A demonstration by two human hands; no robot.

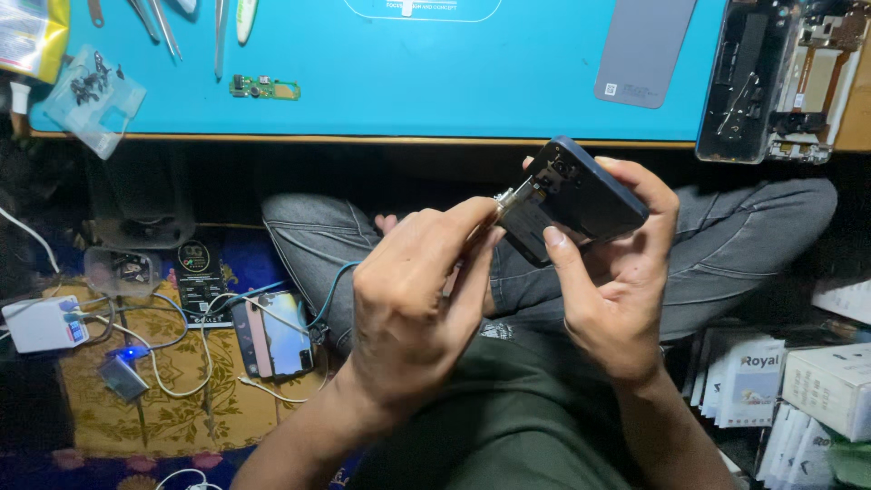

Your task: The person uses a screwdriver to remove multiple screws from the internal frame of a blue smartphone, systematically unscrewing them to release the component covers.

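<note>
**Phone held over the lap below a blue mat**

The phone (581,195), dark and tilted, sits in the air above the person's crossed legs in grey jeans (726,245), just below the edge of a blue mat (454,63) on a wooden-edged table. The right hand (617,281) is clamped on the phone, thumb across its near side and fingers wrapped behind. The left hand (408,308) meets the phone's upper-left corner, thumb and forefinger pinched on a small metal part (513,198) that touches the phone. Both wrists rise from the lower frame, hands close together.

On the mat lie a small circuit board (265,88), tweezers (154,23), a grey back cover (644,50) and an opened phone (780,82). The floor at left holds cables (163,363), a charger (41,324) and phones (272,334); boxes (830,386) stand at right.
</note>
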